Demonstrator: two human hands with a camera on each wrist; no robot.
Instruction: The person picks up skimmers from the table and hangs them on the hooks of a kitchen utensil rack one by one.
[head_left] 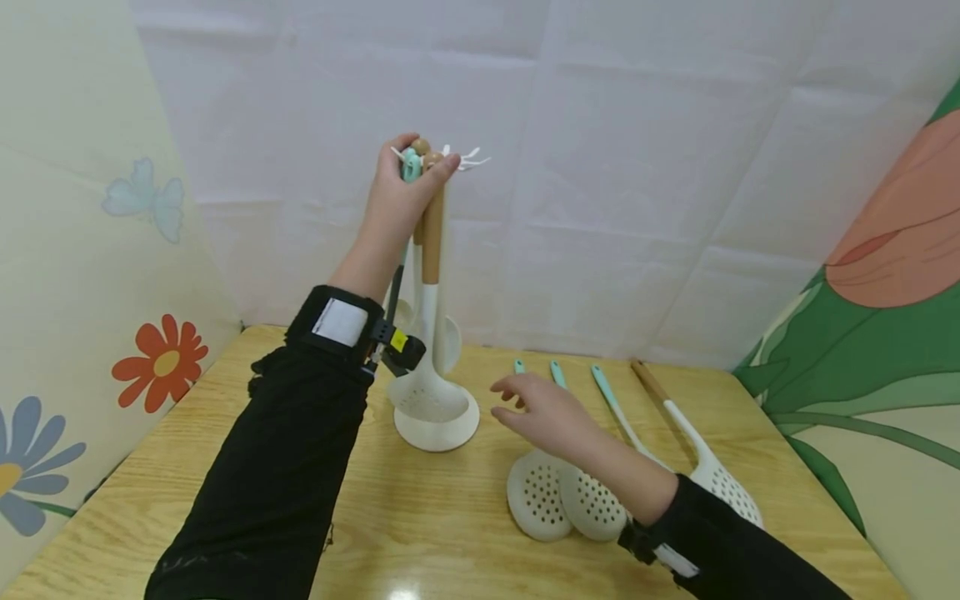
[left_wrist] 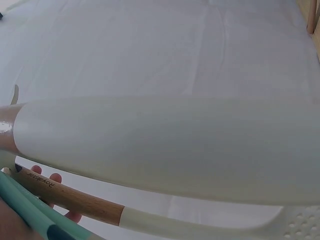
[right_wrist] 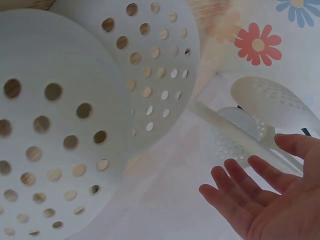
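Black sleeves fill the near edge of the head view. Left hand [head_left: 397,196] raised high, fingers curled round the top of a wooden-handled skimmer [head_left: 431,250], up by the hooks of a white utensil rack [head_left: 437,425]. That skimmer hangs upright, its perforated head low, just above the rack's round base; other utensils hang beside it. Right hand [head_left: 543,412] hovers low over the wooden table [head_left: 225,467], fingers relaxed and spread, holding nothing. Hands well apart. Beneath and just beside the right hand lie two round white skimmers [head_left: 566,498] with teal handles, heads overlapping; a slotted spoon [head_left: 712,475] with a wooden handle lies to their right.

Left wrist view: a broad white utensil handle [left_wrist: 165,145] crosses the frame very close. Below it, a wooden handle with printed lettering [left_wrist: 70,197] and teal handles; fingertips [left_wrist: 52,179] show behind them.

Right wrist view: two perforated white heads [right_wrist: 65,115] fill the left, seen very close. Open palm [right_wrist: 272,200] at lower right, fingers straight, apart from them. Hanging perforated utensils [right_wrist: 270,107] show beyond.
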